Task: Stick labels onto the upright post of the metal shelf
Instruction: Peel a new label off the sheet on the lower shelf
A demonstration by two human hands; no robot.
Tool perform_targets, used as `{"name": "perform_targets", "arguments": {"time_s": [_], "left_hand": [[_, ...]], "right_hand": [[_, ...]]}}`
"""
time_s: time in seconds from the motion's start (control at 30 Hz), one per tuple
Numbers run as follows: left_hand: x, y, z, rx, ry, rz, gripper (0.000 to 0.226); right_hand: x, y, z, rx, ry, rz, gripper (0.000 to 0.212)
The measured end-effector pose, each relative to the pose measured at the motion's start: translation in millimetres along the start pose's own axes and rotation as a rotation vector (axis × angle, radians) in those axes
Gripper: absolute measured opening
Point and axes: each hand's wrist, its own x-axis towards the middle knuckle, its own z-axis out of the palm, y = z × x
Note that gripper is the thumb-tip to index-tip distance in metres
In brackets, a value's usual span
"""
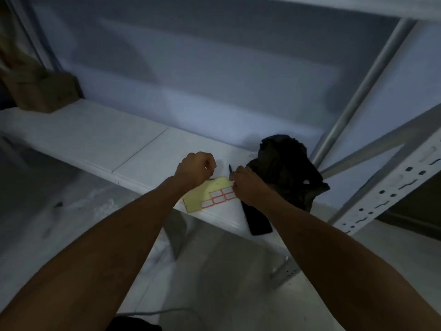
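A yellow backing sheet with several red-bordered white labels lies flat on the white shelf board, near its front edge. My left hand is curled into a fist just above the sheet's far left corner; whether it holds anything I cannot tell. My right hand rests on the sheet's right end and grips a thin dark pen-like tool that points up. The perforated white upright post slants up at the right.
A crumpled black bag sits on the shelf just right of my right hand. A flat black object lies at the shelf's front edge under my right wrist. A brown cardboard box stands at the far left. A grey diagonal brace rises behind.
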Motion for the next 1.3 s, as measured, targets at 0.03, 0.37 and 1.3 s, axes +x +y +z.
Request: {"name": "perform_targets", "arguments": {"time_s": [0.03,0.37,1.3], "left_hand": [[1,-9,6,0.001,-0.013,-0.01,0.007],[9,-89,79,-0.08,-0.141,-0.111,0.016],[12,-106,110,0.084,-0.225,0.038,0.047]], "right_hand": [[3,-3,9,0.001,-0.026,0.008,0.032],[51,-24,98,0.109,-0.19,-0.007,0.038],[59,-26,113,0.12,-0.226,0.026,0.029]]}}
